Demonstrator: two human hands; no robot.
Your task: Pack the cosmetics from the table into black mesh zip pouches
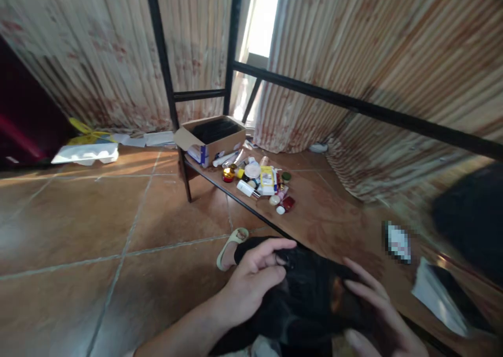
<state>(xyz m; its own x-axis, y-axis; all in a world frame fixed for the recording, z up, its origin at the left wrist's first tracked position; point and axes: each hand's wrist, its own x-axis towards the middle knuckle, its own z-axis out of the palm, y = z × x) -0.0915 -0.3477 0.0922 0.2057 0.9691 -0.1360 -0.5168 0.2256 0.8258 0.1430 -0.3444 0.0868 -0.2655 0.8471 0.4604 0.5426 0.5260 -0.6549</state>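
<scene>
In the head view a glossy black bag-like item is held low in front of me, above my lap. My left hand grips its near left corner, thumb and fingers curled round the edge. My right hand clasps its right side, fingers along the far edge and thumb below. The right hand is blurred, and I cannot see what the item contains. Past the hands, a pile of small jars, tubes and bottles lies on a brown board. An open cardboard box with something black inside stands behind them.
Dark metal frame bars cross above the board, with a leg at its left end. A pale slipper is on the tiled floor. A white tray lies by the curtain. A clear packet sits at right.
</scene>
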